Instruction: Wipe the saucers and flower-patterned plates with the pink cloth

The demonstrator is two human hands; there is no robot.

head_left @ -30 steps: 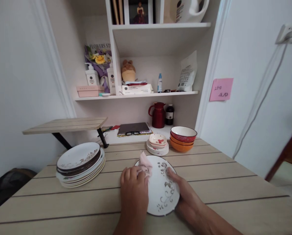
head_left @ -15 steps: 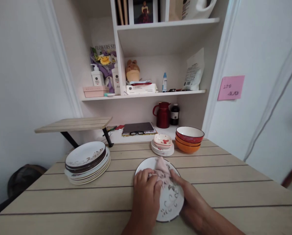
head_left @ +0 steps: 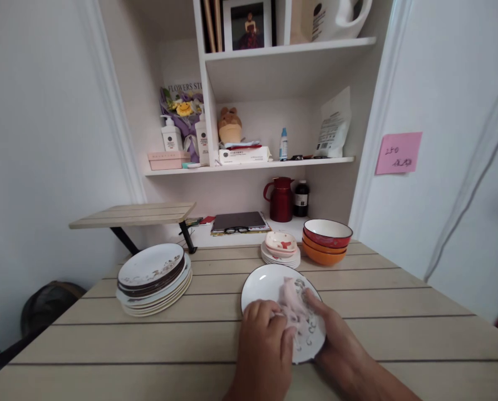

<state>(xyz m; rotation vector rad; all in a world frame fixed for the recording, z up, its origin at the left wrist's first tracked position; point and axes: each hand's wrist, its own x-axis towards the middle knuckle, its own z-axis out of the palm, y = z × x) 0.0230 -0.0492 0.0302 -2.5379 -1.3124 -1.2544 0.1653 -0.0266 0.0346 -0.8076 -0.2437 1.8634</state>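
A white plate [head_left: 260, 283] with a dark rim and a leaf pattern is tilted above the table in front of me. My right hand [head_left: 337, 333] grips its right edge, thumb on top and the other fingers hidden underneath. On the plate's face lies a crumpled pale pink cloth [head_left: 291, 303]. My left hand [head_left: 264, 338] presses on that cloth with curled fingers, over the lower left of the plate. Beyond the plate's far edge sits a stack of small white saucers with pink-patterned square dishes [head_left: 281, 243] on top.
Stacked plates [head_left: 151, 267] stand on the left of the wooden table [head_left: 198, 340], beside a small raised wooden stand [head_left: 136, 214]. Bowls [head_left: 326, 242] are stacked at the back right. Behind are a laptop [head_left: 238, 220], glasses, a red jug [head_left: 281, 199] and shelves.
My left hand and the cloth have shifted down and right across the plate, uncovering its upper left. The plate's tilt has changed slightly. The camera view has moved a little.
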